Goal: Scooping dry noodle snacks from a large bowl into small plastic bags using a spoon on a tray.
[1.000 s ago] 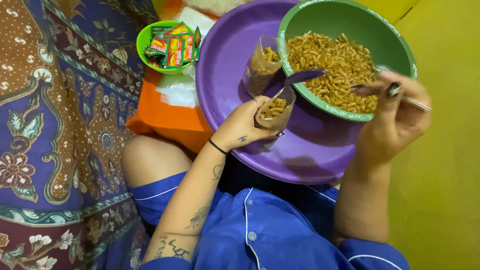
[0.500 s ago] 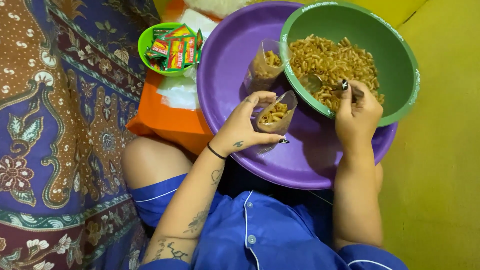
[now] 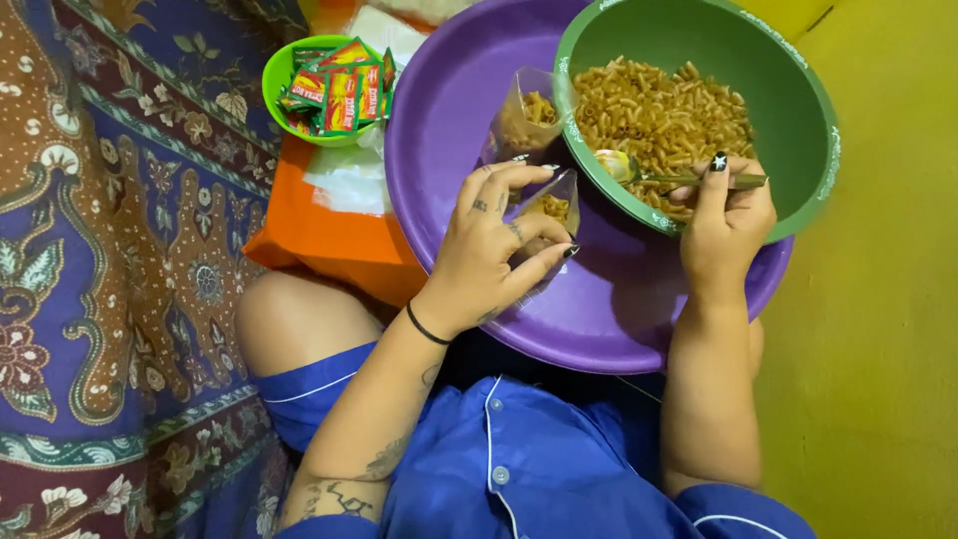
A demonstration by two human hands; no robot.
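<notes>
My left hand (image 3: 494, 245) holds a small clear plastic bag (image 3: 555, 203) open; it is partly filled with orange-brown macaroni snack. My right hand (image 3: 726, 220) grips a metal spoon (image 3: 639, 172), its bowl lying in the macaroni (image 3: 659, 115) inside a green bowl (image 3: 798, 90). The green bowl sits in a large purple basin (image 3: 439, 130) resting on my lap. A second clear bag (image 3: 524, 118) with macaroni stands in the basin beside the green bowl.
A small green bowl (image 3: 275, 80) with several red and green seasoning sachets (image 3: 339, 90) sits on an orange cloth (image 3: 319, 240) to the left. A patterned blue and brown fabric (image 3: 110, 260) covers the left side. A yellow wall (image 3: 878, 329) stands at right.
My right hand dropped from above the bowl's right rim to its near side and pushed the spoon into the macaroni. My left hand kept the bag by the rim.
</notes>
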